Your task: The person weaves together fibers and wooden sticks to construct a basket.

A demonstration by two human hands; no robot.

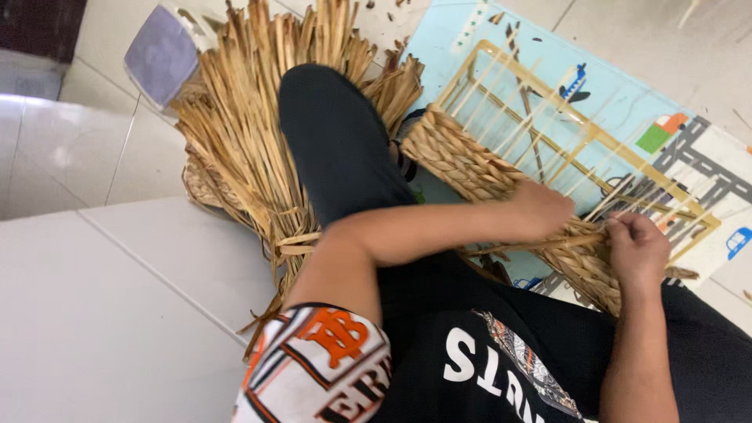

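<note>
Two hands (540,210) (638,251) on one half-woven basket (470,160)

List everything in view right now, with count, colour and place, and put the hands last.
woven piece: one, tan braided band on a pale stick frame, centre right
dried strips: one large bundle, straw-coloured, upper left beside the leg
play mat: one, light blue with road and vehicle pictures, under the frame
flat pad: one, grey-lilac, top left
tiled floor: white, left side
left hand: on the weave, fingers closed on strands
right hand: pinching strands at the frame
</note>
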